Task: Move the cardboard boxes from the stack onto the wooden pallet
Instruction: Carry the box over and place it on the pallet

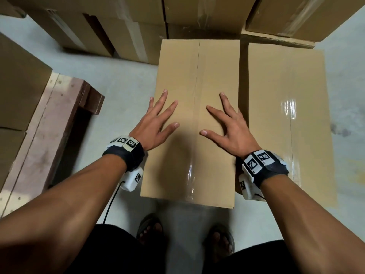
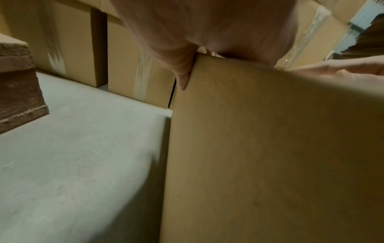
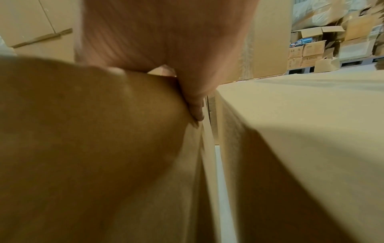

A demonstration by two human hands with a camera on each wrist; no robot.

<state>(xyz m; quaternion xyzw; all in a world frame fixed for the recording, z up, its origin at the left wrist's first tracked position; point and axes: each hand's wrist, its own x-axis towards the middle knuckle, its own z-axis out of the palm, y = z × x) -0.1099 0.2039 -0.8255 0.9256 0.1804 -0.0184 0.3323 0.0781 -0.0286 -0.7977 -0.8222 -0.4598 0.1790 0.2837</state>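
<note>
Two hands flat atop cardboard box (image 1: 195, 76), left hand (image 1: 156, 123), right hand (image 1: 227, 127)

Centre box (image 1: 197, 80): matt brown cardboard, smooth, with a glossy clear tape strip along its top seam. Box to the right (image 1: 288, 80): same cardboard, shiny tape. Pallet (image 1: 49, 123) at left: rough, worn wood, reddish and stained. Floor (image 1: 122, 91): pale matt concrete, slightly mottled.

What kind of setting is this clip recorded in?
Most likely a warehouse or stockroom: taped brown cardboard boxes stand on a bare grey concrete floor, a wooden pallet sits at left, and more opened cartons are piled in the background of the right wrist view.
</note>
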